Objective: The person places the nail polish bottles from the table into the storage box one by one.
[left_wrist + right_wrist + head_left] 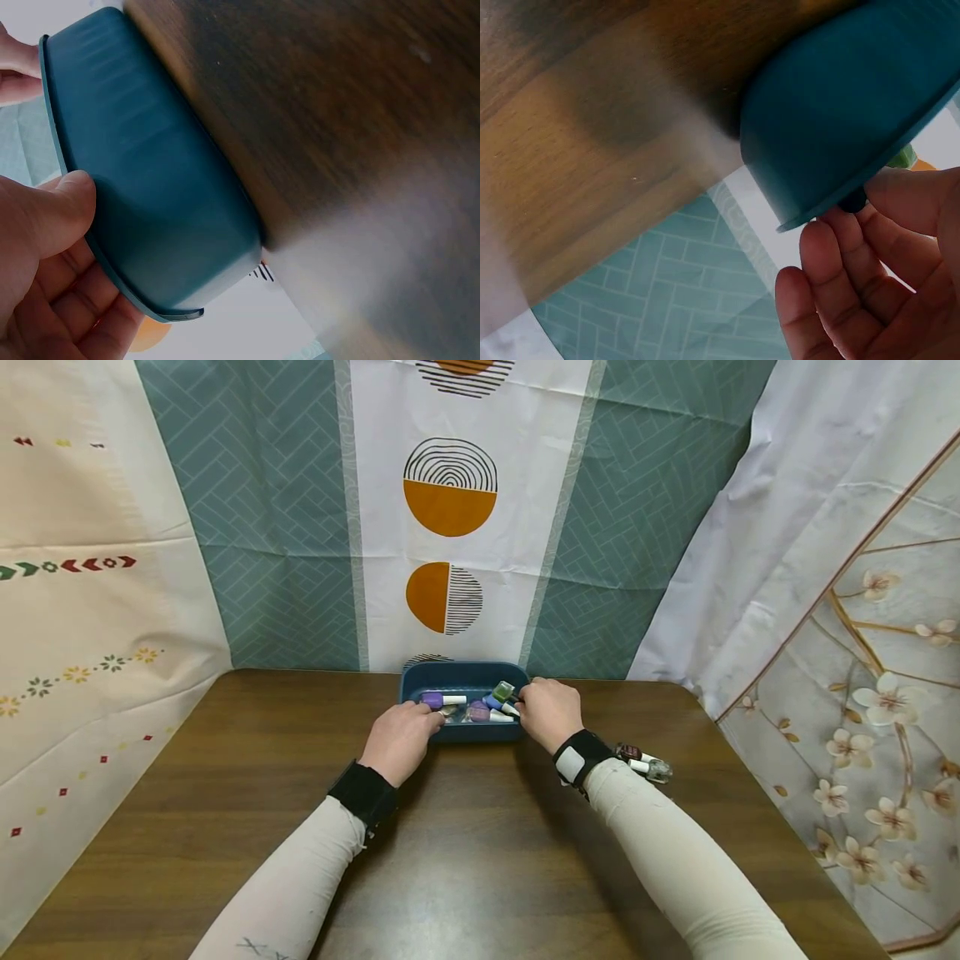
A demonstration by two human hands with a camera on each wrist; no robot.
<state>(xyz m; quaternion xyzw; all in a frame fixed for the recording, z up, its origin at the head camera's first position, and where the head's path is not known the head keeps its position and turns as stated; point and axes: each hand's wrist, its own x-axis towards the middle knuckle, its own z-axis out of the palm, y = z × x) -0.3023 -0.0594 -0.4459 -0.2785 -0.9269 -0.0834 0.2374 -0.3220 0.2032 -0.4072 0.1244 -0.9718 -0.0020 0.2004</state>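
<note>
A dark teal plastic bin (pixel 461 732) stands near the table's back edge, holding several nail polish bottles, among them a purple bottle (pixel 432 700) with a white cap and a mauve one (pixel 478 714). My left hand (pixel 402 735) grips the bin's front left rim, its thumb (pixel 75 199) on the outer wall and its fingers behind the rim. At the bin's right end, my right hand (pixel 551 710) pinches the black cap (pixel 853 201) of a green nail polish bottle (pixel 503 691). The cap is at rim height, and the thumb partly covers the bottle in the right wrist view.
To the right on the brown wooden table (pixel 465 843), a dark red nail polish bottle (pixel 628 752) and a clear, glittery one (pixel 660 771) lie beside my right wrist. Patterned curtains (pixel 285 527) hang behind and at both sides.
</note>
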